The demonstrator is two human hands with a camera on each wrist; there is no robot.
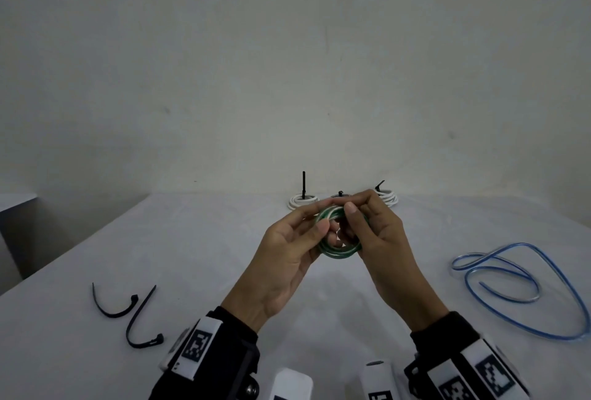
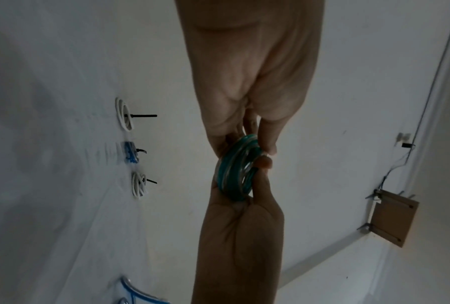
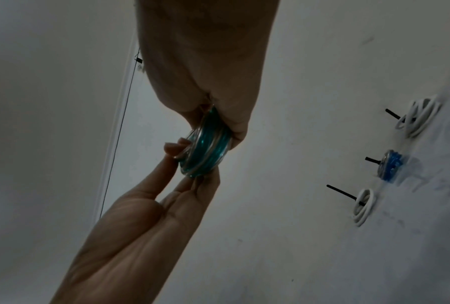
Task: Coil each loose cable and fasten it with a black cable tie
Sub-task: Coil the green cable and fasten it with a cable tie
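Observation:
A green cable wound into a small coil (image 1: 339, 251) is held above the table between both hands. My left hand (image 1: 321, 219) pinches its left side with thumb and fingers. My right hand (image 1: 351, 218) grips the right side, thumb on top. The wrist views show the same coil (image 2: 234, 172) (image 3: 206, 150) edge-on, clamped between the two hands. Two loose black cable ties (image 1: 113, 305) (image 1: 140, 319) lie on the table at the near left. A loose blue cable (image 1: 511, 278) sprawls at the right.
At the table's far edge stand tied coils with black tie tails sticking up: a white one (image 1: 303, 202), a blue one (image 3: 390, 166) mostly hidden behind my hands in the head view, and another white one (image 1: 387, 197). A pale wall rises behind the table (image 1: 192, 239).

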